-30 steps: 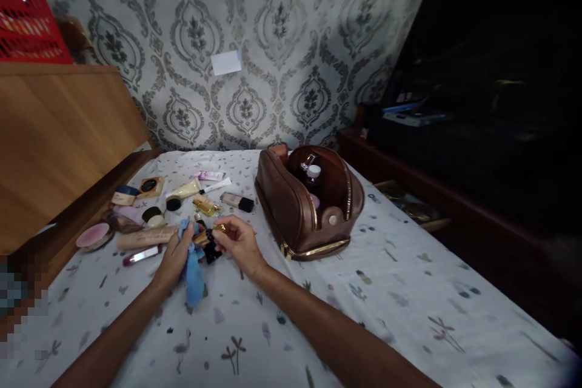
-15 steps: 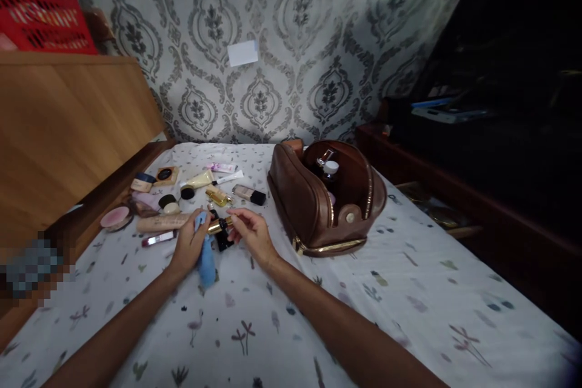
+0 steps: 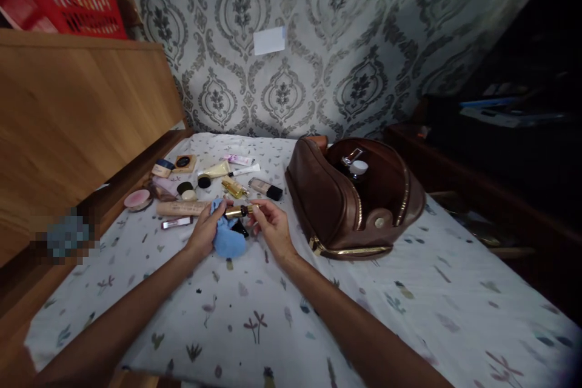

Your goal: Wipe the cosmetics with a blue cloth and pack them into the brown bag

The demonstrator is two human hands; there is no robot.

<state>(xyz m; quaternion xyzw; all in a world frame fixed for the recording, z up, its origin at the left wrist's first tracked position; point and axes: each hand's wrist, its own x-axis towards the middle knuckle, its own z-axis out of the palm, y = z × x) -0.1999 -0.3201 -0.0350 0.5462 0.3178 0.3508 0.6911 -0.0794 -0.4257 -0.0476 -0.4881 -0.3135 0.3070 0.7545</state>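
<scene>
My left hand (image 3: 204, 235) is closed on a crumpled blue cloth (image 3: 230, 244), which hangs below its fingers. A slim gold cosmetic tube with a dark band, perhaps a lipstick (image 3: 234, 212), lies level between my two hands. Its left end rests against the cloth; how my left fingers hold it is hidden. My right hand (image 3: 273, 227) pinches the tube's right end between thumb and fingers. Beneath, a black item (image 3: 240, 228) shows partly on the sheet. Just beyond my hands are a gold bottle (image 3: 234, 188) and a black-capped foundation bottle (image 3: 265, 188).
An unzipped brown leather bag (image 3: 322, 200) stands to the right, with a white-capped jar (image 3: 359, 168) inside. Several cosmetics lie at left, among them a beige tube (image 3: 179, 208), a pink compact (image 3: 137, 199) and a cream tube (image 3: 217, 170). A wooden panel (image 3: 86, 91) borders the left.
The view has turned a little left, so everything sits further right. More of the blue cloth now spreads below the gold tube. Both hands keep their hold.
</scene>
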